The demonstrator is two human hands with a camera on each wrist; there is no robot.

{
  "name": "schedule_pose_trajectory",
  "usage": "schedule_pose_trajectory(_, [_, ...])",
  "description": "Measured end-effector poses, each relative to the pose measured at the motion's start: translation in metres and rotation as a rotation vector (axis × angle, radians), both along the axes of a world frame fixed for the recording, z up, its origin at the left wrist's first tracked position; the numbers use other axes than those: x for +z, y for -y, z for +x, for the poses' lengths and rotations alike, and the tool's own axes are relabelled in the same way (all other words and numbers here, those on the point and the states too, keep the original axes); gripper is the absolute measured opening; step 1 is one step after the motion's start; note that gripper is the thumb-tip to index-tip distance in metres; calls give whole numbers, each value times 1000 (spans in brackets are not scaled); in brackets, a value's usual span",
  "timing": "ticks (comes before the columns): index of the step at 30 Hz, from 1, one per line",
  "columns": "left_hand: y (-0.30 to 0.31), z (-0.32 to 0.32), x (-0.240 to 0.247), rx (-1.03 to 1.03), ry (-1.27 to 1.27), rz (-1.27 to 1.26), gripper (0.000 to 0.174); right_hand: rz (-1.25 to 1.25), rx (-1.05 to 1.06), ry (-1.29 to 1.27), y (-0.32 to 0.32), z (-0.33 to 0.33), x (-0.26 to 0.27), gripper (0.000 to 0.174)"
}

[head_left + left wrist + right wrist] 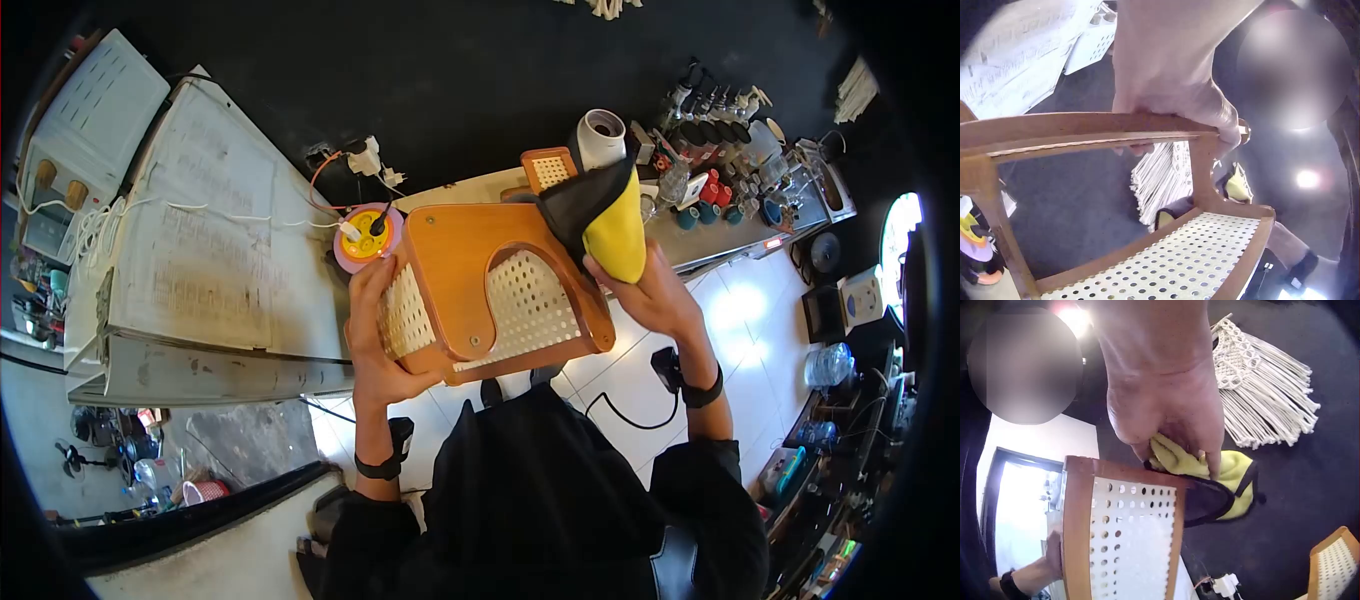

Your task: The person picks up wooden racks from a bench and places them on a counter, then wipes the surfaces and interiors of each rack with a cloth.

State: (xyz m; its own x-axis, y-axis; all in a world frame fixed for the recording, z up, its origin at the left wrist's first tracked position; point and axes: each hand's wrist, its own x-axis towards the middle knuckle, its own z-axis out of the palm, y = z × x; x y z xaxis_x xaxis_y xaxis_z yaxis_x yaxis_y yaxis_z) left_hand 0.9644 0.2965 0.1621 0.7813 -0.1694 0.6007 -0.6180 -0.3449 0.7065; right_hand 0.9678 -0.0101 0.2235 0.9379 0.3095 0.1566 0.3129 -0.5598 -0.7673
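A brown wooden holder (pixel 450 270) with white perforated cane panels is held up in front of the body. My left hand (pixel 372 335) grips its left side, thumb along the lower edge; in the left wrist view the left hand (pixel 1172 87) wraps over a wooden rail (pixel 1085 128). The right hand (pixel 655 295) pinches a yellow and black cloth (pixel 618 235) at the holder's right edge. In the right wrist view, the right hand (pixel 1166 406) has the bunched cloth (pixel 1235 481) between its fingers, against the frame's wooden edge (pixel 1129 472).
Behind is a counter with a white cylinder (pixel 602 140), a small cane-panelled piece (pixel 549 170), cups and bottles. A yellow and purple power socket (pixel 368 238) with plugs sits at the left, beside a large white appliance (pixel 210 220). Macrame (pixel 1266 387) hangs on the dark wall.
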Motion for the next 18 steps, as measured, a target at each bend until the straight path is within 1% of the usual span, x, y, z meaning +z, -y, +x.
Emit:
schedule_pose_trajectory(1, [-2,0,-1,5,-21,-19,98,-14,-29,-33,-1,-6,-4,29])
schedule_pose_trajectory(2, [-5,-1,1,15,-28,13,96,-26,-62,-67,-2,-13,-7,31])
schedule_pose_trajectory(3, [-8,0,-3,15,-32,18,96,-22,-62,-71,-4,-22,-8,31])
schedule_pose_trajectory(5, [-15,4,-15,60,-51,-57,95,-87,-55,-45,-10,-35,-2,29])
schedule_pose_trajectory(6, [-18,5,-14,41,-91,-74,94,-125,-16,-115,-11,-39,4,29])
schedule_pose_trajectory(7, [-19,4,-14,39,-95,-69,94,-119,-17,-120,-16,-38,3,29])
schedule_pose_trajectory(9, [-18,4,-13,53,-122,-93,94,-41,-16,-59,-20,-32,4,29])
schedule_pose_trajectory(10, [-16,4,-12,44,-122,-92,94,-95,53,43,-17,-20,-2,26])
schedule_pose_trajectory(11, [-11,4,-11,18,-141,-108,93,-111,101,32,-21,-4,0,22])
schedule_pose_trajectory(13, [-1,2,-7,-13,-151,-125,93,-68,72,119,-27,18,-9,21])
schedule_pose_trajectory(14, [5,-1,-7,39,-105,-70,93,-69,70,126,-30,19,-10,21])
schedule_pose_trajectory(15, [8,-3,-6,93,-59,-15,92,-80,76,187,-33,21,-10,20])
schedule_pose_trajectory(16, [7,-3,-5,77,-81,-62,92,-91,83,244,-36,21,-12,19])
schedule_pose_trajectory(18, [5,-8,-4,109,-88,-37,92,-137,128,252,-27,17,-20,18])
